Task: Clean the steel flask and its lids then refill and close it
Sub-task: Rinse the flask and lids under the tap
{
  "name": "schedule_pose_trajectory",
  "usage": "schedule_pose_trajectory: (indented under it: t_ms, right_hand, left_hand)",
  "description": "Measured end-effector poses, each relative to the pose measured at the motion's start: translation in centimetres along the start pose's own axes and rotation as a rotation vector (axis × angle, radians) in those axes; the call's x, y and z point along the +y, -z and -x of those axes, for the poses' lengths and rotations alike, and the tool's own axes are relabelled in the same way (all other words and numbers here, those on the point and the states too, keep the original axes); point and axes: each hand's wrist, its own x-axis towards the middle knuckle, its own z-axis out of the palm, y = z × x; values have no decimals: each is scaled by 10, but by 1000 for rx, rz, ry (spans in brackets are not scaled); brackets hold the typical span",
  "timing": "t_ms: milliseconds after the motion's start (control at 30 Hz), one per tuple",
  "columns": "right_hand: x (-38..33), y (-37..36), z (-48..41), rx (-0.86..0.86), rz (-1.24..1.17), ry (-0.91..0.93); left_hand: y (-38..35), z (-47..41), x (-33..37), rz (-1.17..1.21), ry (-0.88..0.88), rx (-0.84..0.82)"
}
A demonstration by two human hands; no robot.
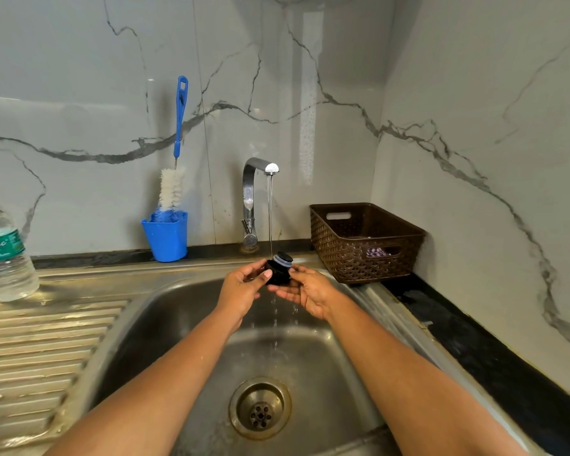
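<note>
Head: both hands around lid

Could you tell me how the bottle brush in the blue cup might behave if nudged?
Probably tippy: the bottle brush stands far taller than its small blue cup and seems to lean on the wall. Its bristles look soft, and the thin wire neck likely flexes.

The sink fills the lower middle of the frame, drain at bottom centre. Behind it stands the tap, with the lid held beneath between left hand and right hand. Left of the tap, a brush stands in a cup. A bottle sits on the draining board, far left; a basket, centre right.
</note>
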Motion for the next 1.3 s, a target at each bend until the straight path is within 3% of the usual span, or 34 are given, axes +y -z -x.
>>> schedule_pose_trajectory:
  t_ms: [433,800,1033,1300]
  right_hand:
    - [1,-1,-1,25,123,9]
    - [4,-6,-9,117,351,82]
    - [2,-14,-8,151,402,171]
    - [1,-13,-4,52,424,241]
  left_hand:
    - [-4,-3,-2,37,146,148]
    - [4,-1,-8,47,262,17]
    - [12,0,-10,61,248,2]
    - [17,2,-9,82,181,-17]
